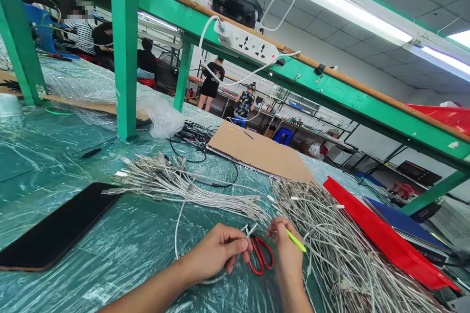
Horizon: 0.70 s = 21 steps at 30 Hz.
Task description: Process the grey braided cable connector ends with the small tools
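Note:
My left hand (223, 249) pinches the end of a grey cable (178, 225), whose length loops back to the left over the green table covering. Close on its right, my right hand (286, 244) is closed round a yellow-green pen-like tool (295, 240); the tool's tip is too small to make out. Red-handled scissors (261, 254) lie on the table between my two hands. Beyond my hands lies a bundle of grey cables (205, 195) with connectors at its left end. A large pile of grey cables (338, 239) spreads out to the right of my right hand.
A dark tablet-like slab (58, 227) lies at the left. Behind the cables are a cardboard sheet (260, 151) and black cables (198, 139). A red strip (389, 234) borders the pile. A green shelf frame (125, 49) carries a power strip (246, 44). Several people are in the background.

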Each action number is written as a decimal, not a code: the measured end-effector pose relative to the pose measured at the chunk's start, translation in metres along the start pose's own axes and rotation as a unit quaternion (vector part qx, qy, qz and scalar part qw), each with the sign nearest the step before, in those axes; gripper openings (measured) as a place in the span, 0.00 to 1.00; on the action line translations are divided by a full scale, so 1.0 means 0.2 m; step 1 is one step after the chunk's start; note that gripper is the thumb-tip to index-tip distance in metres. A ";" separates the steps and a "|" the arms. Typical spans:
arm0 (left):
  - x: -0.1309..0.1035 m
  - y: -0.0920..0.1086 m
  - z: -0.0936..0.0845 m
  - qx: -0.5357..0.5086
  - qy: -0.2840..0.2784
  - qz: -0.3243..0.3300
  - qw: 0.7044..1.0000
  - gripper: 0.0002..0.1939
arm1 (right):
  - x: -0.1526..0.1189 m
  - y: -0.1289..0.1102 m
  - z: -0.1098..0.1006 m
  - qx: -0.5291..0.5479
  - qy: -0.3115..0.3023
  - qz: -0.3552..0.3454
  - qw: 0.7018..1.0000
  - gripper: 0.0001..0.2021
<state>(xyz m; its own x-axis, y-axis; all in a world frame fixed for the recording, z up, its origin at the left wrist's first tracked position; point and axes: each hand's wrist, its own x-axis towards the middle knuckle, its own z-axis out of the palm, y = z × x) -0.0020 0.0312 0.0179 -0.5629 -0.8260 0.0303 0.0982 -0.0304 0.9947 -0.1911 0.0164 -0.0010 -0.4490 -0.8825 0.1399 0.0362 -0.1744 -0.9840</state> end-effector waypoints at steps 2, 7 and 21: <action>0.00 0.00 0.00 -0.011 0.006 0.000 1.000 0.21 | 0.01 -0.02 -0.01 0.007 -0.006 -0.002 1.000 0.14; 0.01 0.01 -0.01 -0.008 0.019 0.001 1.000 0.24 | -0.14 -0.06 0.09 0.002 -0.129 -0.034 0.991 0.16; 0.01 0.00 -0.01 0.023 0.018 0.033 0.999 0.23 | -0.22 -0.11 0.15 0.007 -0.184 -0.031 0.982 0.14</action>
<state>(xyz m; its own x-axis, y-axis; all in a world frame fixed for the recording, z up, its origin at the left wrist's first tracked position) -0.0012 0.0272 0.0177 -0.5272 -0.8447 0.0927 0.0953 0.0497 0.9942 -0.1450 0.0463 0.0183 -0.0984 -0.9677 0.2323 0.0317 -0.2363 -0.9712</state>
